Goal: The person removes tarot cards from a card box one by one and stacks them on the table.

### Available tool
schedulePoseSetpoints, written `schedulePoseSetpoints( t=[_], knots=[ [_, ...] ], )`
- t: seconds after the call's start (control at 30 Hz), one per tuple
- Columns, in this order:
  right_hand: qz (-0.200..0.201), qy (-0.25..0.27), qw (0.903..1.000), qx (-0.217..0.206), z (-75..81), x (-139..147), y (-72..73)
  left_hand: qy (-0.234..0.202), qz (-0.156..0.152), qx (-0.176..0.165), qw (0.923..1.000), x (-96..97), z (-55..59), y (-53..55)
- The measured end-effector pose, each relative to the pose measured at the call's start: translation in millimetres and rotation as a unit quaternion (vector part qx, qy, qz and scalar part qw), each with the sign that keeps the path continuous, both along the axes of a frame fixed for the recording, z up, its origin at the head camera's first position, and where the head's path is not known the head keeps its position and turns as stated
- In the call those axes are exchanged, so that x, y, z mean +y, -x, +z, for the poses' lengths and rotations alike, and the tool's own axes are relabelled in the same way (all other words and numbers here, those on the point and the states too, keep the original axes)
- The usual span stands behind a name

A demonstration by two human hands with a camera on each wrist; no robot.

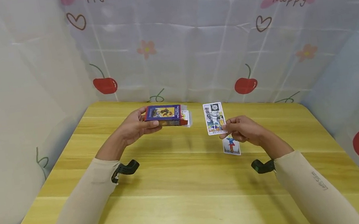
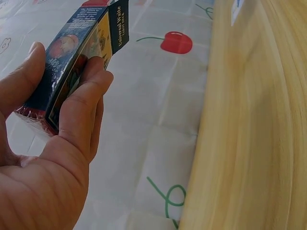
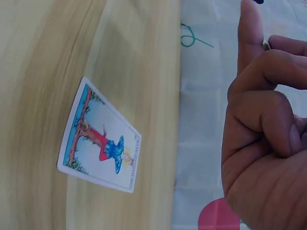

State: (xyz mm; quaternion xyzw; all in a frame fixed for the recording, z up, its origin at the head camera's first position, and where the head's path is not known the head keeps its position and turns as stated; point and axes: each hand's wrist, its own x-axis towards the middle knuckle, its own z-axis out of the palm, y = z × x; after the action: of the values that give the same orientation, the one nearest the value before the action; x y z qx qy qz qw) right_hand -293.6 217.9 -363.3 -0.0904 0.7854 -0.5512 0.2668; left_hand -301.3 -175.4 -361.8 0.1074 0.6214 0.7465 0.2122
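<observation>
My left hand grips a tarot card box above the table, thumb on one side and fingers on the other. The box's flap end faces right, and a card's edge shows in the opening. In the left wrist view the box carries "Universal Waite" lettering. My right hand pinches a tarot card marked "DEATH" by its lower right corner, picture toward me. Below that hand, a second tarot card lies face up on the table; the right wrist view shows its hanging figure.
The yellow wood-grain table extends under both arms. Behind it hangs a pale curtain printed with cherries, flowers and "happy" lettering. A black wrist mount is on the left forearm, another mount on the right.
</observation>
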Motion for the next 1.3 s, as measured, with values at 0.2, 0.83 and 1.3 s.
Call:
schedulePoseSetpoints(
  t=[0.2,0.83,1.3],
  knots=[
    [-0.031,-0.067,0.9973,-0.008,-7.0,13.5,-2.7,-0.001,-0.003,0.003,1.0000,-1.5,0.2,-0.5],
    [-0.055,-0.146,0.9859,-0.061,-36.5,52.8,-12.0,0.001,-0.003,0.000,1.0000,0.6,0.7,-0.5],
    [-0.055,-0.220,0.9726,-0.049,-44.3,43.5,-12.4,-0.004,-0.001,-0.004,1.0000,0.7,0.3,-1.2]
  ],
)
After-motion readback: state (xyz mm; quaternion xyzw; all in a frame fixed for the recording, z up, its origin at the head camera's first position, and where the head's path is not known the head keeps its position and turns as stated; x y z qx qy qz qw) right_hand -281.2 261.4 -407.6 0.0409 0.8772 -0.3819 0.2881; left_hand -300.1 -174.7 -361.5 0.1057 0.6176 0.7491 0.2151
